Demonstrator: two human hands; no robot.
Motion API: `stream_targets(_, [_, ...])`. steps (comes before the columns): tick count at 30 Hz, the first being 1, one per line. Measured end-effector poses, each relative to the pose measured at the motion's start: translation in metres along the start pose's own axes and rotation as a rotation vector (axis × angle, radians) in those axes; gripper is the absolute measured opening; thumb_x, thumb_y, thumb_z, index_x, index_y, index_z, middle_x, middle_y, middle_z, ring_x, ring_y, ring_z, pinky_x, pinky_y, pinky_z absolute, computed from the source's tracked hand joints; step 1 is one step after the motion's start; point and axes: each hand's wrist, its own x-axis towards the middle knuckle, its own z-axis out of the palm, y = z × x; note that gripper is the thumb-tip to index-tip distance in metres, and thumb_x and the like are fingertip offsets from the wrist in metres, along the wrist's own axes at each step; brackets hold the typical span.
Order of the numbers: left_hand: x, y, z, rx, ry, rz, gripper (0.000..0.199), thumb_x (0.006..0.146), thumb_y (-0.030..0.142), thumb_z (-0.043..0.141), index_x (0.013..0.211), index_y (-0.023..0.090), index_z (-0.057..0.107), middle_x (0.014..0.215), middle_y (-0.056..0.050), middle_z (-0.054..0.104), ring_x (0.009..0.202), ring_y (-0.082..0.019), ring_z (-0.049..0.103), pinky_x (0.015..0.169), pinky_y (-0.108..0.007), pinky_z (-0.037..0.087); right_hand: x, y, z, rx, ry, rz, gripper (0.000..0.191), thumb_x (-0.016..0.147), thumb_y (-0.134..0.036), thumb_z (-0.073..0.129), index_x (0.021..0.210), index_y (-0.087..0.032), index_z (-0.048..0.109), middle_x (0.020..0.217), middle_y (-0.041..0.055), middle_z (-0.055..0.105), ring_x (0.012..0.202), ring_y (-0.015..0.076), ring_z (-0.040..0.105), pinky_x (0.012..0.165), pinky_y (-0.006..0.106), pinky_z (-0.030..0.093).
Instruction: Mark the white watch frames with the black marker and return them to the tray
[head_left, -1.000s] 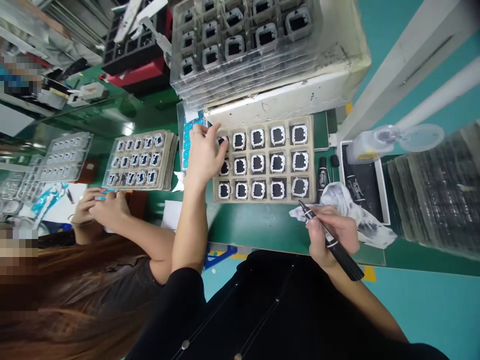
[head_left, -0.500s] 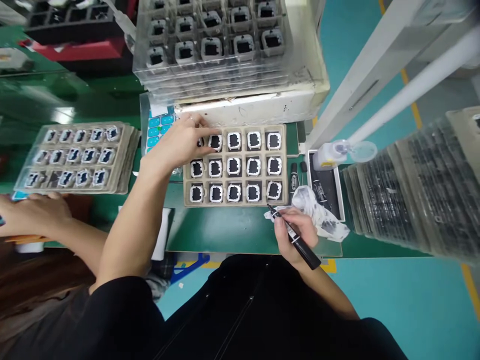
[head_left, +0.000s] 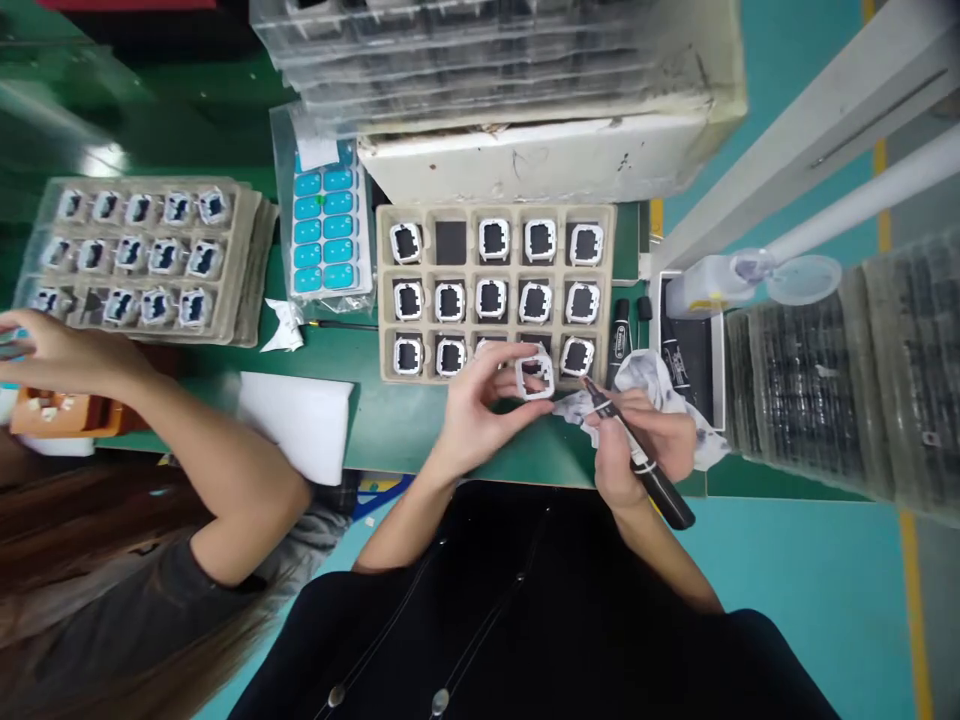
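Between the thumb and fingers of my left hand (head_left: 480, 405) is a small white square frame (head_left: 546, 378), held up over the near edge of a tray. My right hand (head_left: 649, 440) grips a black marker pen (head_left: 651, 470), its dark tip pointing toward the frame but apart from it. Behind both hands lies the beige compartment tray (head_left: 514, 279), with similar white frames in its cells. One cell (head_left: 451, 243) in the back row shows only its dark bottom. A crumpled, ink-stained white cloth (head_left: 637, 378) lies beside my right hand.
Stacked clear trays on a white box (head_left: 540, 165) stand behind. At right are a black-lined box (head_left: 718, 375) with a bottle (head_left: 705, 287), and upright tray stacks (head_left: 817, 370). A co-worker's arm (head_left: 217, 470) reaches in at left, near another tray stack (head_left: 244, 250). A blue-celled pack (head_left: 324, 230) lies between.
My left hand has taken a white frame out of the tray's back row and brought it toward me. The marker has stayed in my right hand. The view has shifted.
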Motion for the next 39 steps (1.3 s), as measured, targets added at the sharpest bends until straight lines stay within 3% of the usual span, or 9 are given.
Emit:
stream_targets(4, [-0.016,-0.010,0.022,0.057,0.060,0.060,0.054,0.099,0.024,0.099,0.149,0.026,0.079,0.125,-0.007,0.084,0.101,-0.019,0.092,0.095,-0.025,0.079,0.001,-0.004,0.000,-0.010,-0.095,0.036,0.018,0.106,-0.017,0.081,0.118,-0.027,0.072,0.084,-0.0029,0.073,0.073,0.0203,0.071,0.099,0.060,0.082])
stream_targets(7, [-0.021,-0.013,0.027,0.102,0.053,0.080,0.048,0.103,0.020,0.093,0.149,0.025,0.078,0.124,-0.007,0.085,0.102,-0.017,0.091,0.098,-0.024,0.078,-0.001,-0.003,0.000,-0.053,-0.130,0.090,0.016,0.106,-0.014,0.082,0.114,-0.025,0.074,0.083,-0.0032,0.073,0.079,0.0222,0.081,0.098,0.054,0.082])
stream_targets(14, [-0.027,-0.018,0.027,0.219,0.052,0.080,0.040,0.106,0.023,0.091,0.143,0.021,0.077,0.124,-0.006,0.089,0.103,-0.017,0.091,0.101,-0.025,0.077,-0.005,-0.003,0.001,-0.179,-0.151,0.064,0.019,0.105,-0.011,0.084,0.115,-0.026,0.076,0.101,0.0013,0.085,0.105,0.0294,0.092,0.087,0.042,0.079])
stream_targets(27, [-0.030,-0.016,0.027,0.332,0.069,0.109,0.036,0.109,0.027,0.089,0.143,0.021,0.078,0.125,-0.005,0.090,0.100,-0.016,0.091,0.099,-0.026,0.078,0.004,-0.009,0.006,-0.203,-0.154,0.003,0.020,0.104,-0.011,0.082,0.114,-0.026,0.073,0.090,-0.0021,0.076,0.091,0.0259,0.090,0.082,0.043,0.081])
stream_targets(39, [-0.034,-0.019,0.029,0.404,0.082,0.114,0.035,0.110,0.029,0.087,0.143,0.022,0.078,0.126,-0.005,0.091,0.101,-0.017,0.091,0.099,-0.028,0.079,0.003,-0.010,0.005,-0.221,-0.165,-0.001,0.020,0.105,-0.011,0.081,0.116,-0.027,0.073,0.095,-0.0008,0.080,0.097,0.0267,0.092,0.081,0.040,0.081])
